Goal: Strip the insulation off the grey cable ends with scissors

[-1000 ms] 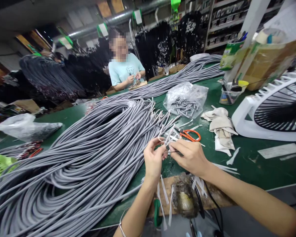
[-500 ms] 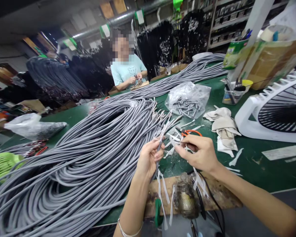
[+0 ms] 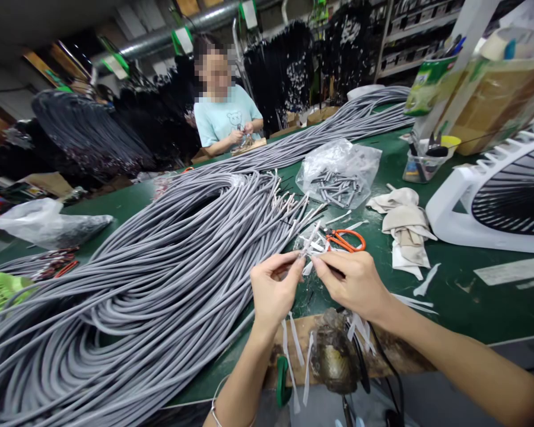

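My left hand (image 3: 276,287) is closed in a pinch around the end of a grey cable, whose pale stripped tip (image 3: 312,234) points up and away from me. Fingertips of my right hand (image 3: 353,281) meet it there, closed on a thin white strip (image 3: 308,254) against the cable; the fingers partly hide it. To the left spreads a large coil of grey cables (image 3: 160,267) with pale stripped ends. Orange-handled cutters (image 3: 347,240) rest just beyond my right hand, among loose white strips.
A clear bag (image 3: 338,172) of short grey pieces lies ahead. Rightward are a crumpled cloth (image 3: 404,222) and a white fan (image 3: 493,196). Near me, a wooden board (image 3: 396,356) carries a stained metal device (image 3: 338,359) and hanging strips. Across the table (image 3: 463,314) sits a person (image 3: 226,118).
My right hand has moved left with the white strip to the cable end, and my fingertips now meet. My left hand has turned, its back now more visible. The view has shifted slightly.
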`<state>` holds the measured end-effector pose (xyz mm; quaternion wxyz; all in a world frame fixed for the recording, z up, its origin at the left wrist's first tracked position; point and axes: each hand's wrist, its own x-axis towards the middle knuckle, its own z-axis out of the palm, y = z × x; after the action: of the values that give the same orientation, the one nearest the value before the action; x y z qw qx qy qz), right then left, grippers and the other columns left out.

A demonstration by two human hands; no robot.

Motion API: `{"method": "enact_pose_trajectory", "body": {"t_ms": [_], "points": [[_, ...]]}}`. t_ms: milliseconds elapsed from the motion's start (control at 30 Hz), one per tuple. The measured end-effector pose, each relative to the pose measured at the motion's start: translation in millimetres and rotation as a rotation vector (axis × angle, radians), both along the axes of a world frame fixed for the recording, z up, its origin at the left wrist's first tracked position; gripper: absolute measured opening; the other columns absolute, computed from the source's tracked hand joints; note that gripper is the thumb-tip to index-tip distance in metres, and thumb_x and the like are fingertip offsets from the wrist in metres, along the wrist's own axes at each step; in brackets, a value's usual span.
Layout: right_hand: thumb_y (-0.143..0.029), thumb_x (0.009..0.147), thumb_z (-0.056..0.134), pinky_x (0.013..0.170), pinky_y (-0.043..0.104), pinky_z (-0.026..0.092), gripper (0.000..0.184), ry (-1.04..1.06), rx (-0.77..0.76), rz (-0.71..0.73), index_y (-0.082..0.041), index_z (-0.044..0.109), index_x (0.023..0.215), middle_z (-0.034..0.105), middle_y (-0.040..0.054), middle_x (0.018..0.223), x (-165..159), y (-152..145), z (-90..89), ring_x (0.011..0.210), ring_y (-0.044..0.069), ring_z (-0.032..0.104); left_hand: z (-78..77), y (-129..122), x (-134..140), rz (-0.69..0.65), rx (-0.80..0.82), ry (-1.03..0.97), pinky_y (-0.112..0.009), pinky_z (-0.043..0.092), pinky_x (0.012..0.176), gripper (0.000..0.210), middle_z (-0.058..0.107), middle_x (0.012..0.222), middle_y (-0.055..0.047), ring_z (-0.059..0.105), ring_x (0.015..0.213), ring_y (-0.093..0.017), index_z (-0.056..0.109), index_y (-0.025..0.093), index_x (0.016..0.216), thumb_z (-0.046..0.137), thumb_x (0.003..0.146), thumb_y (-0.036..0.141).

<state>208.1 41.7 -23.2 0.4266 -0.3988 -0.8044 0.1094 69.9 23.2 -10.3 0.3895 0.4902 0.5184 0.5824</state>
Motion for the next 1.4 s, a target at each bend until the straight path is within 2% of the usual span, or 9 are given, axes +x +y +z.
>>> {"method": "enact_pose_trajectory", "body": {"t_ms": [233,500,567,667,800,967,1133,1267,1400], "points": [[-0.023,0.085,0.043,0.049,0.023,0.029,0.034,-0.002,0.051,-0.052,-0.017,0.049,0.052,0.047,-0.0009,0.046,1,4,-2.2,0.043,0.008,0.041,-5.8,-4,2,-0.019,0.097,0.362,-0.025,0.046,0.063,0.015,0.068,0.075,-0.006,0.06,0.067,-0.017,0.073,0.018,0.081,0.063,0.069,0.017],[-0.023,0.082,0.043,0.048,0.026,0.035,0.028,-0.062,0.359,0.293,-0.021,0.056,0.058,0.052,0.0002,0.046,-6,-12,-4.6,0.045,0.012,0.047,-20.7,6,1,0.074,-0.003,0.365,-0.025,0.043,0.062,0.01,0.066,0.063,-0.005,0.057,0.059,-0.016,0.072,0.018,0.063,0.066,0.059,0.011],[-0.021,0.083,0.041,0.053,0.026,0.039,0.024,0.038,0.277,0.215,-0.021,0.059,0.067,0.058,0.0019,0.055,-4,-11,1.5,0.052,0.013,0.052,-21.0,11,1,0.047,-0.045,0.316,-0.024,0.041,0.057,0.005,0.065,0.058,-0.005,0.055,0.054,-0.014,0.071,0.016,0.062,0.067,0.059,0.015],[-0.021,0.086,0.041,0.061,0.026,0.041,0.02,0.186,0.045,-0.063,-0.019,0.059,0.077,0.062,0.0041,0.071,3,1,7.6,0.064,0.014,0.055,-15.5,11,2,-0.026,-0.101,0.188,-0.019,0.032,0.042,0.016,0.058,0.051,-0.001,0.045,0.042,-0.008,0.071,0.013,0.069,0.064,0.068,0.027],[-0.037,0.081,0.051,0.047,0.023,0.031,0.021,0.35,-0.251,-0.208,-0.019,0.054,0.073,0.047,-0.0029,0.054,9,18,1.8,0.048,0.009,0.039,-9.9,7,4,-0.109,-0.172,0.058,-0.017,0.022,0.032,0.032,0.052,0.046,0.001,0.036,0.029,-0.003,0.065,0.01,0.062,0.057,0.074,0.038],[-0.045,0.075,0.058,0.04,0.02,0.022,0.028,0.632,-0.59,0.047,-0.017,0.055,0.082,0.037,-0.0067,0.051,3,22,-6.1,0.042,0.006,0.028,-12.4,5,5,-0.123,-0.21,-0.037,-0.015,0.025,0.027,0.032,0.055,0.046,0.001,0.043,0.026,-0.006,0.057,0.013,0.064,0.054,0.077,0.043],[-0.038,0.074,0.061,0.044,0.018,0.03,0.022,0.755,-0.602,0.153,-0.017,0.058,0.077,0.048,-0.0044,0.059,-3,16,-3.3,0.046,0.005,0.037,-14.8,6,6,-0.117,-0.208,-0.121,-0.013,0.025,0.024,0.033,0.051,0.042,0.005,0.042,0.023,-0.006,0.048,0.016,0.069,0.05,0.078,0.048],[-0.038,0.066,0.067,0.047,0.021,0.036,0.025,0.6,-0.73,0.253,-0.014,0.06,0.069,0.056,-0.0008,0.057,-5,15,-2.5,0.051,0.009,0.049,-15.9,6,8,-0.148,-0.18,-0.097,-0.013,0.024,0.024,0.034,0.045,0.044,0.008,0.04,0.024,-0.004,0.044,0.017,0.066,0.051,0.077,0.048],[-0.038,0.065,0.068,0.044,0.021,0.035,0.026,0.727,-0.662,0.15,-0.014,0.06,0.063,0.057,-0.0006,0.052,0,17,2.8,0.045,0.008,0.047,-11.8,5,10,-0.148,-0.172,-0.097,-0.012,0.022,0.027,0.034,0.043,0.047,0.008,0.032,0.028,-0.001,0.043,0.015,0.062,0.052,0.078,0.043]]}}
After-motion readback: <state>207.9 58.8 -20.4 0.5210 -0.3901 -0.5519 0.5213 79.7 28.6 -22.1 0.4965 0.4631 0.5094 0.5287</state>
